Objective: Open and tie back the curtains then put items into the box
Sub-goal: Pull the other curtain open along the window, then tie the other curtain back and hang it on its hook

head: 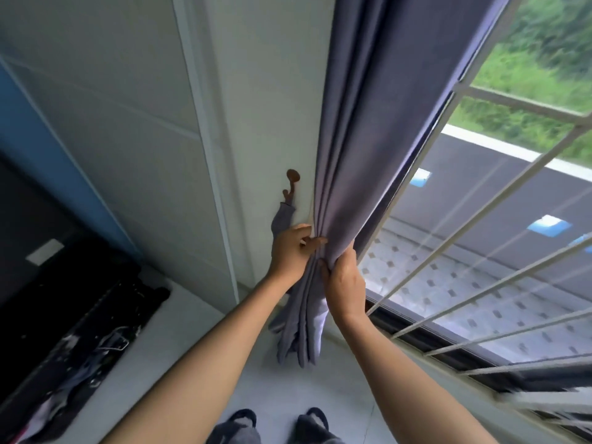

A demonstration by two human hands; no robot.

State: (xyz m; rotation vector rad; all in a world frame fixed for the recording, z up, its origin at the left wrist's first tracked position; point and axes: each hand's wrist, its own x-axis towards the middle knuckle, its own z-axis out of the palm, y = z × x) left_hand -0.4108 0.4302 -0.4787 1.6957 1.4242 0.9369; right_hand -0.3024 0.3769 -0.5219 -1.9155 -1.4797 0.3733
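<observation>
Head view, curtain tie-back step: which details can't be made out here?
- Tieback strap: hangs from the hook; its lower end is hidden behind the left hand.
- Curtain: top cut off by the upper edge.
- Right hand: fingertips buried in the folds.
- Black items at the left: blurred, unidentifiable.
- Box: none recognisable in this view.

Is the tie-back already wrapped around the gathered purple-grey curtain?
No: the fabric tie-back hangs from the brown wall hook beside the gathered purple-grey curtain, not around it.
</observation>
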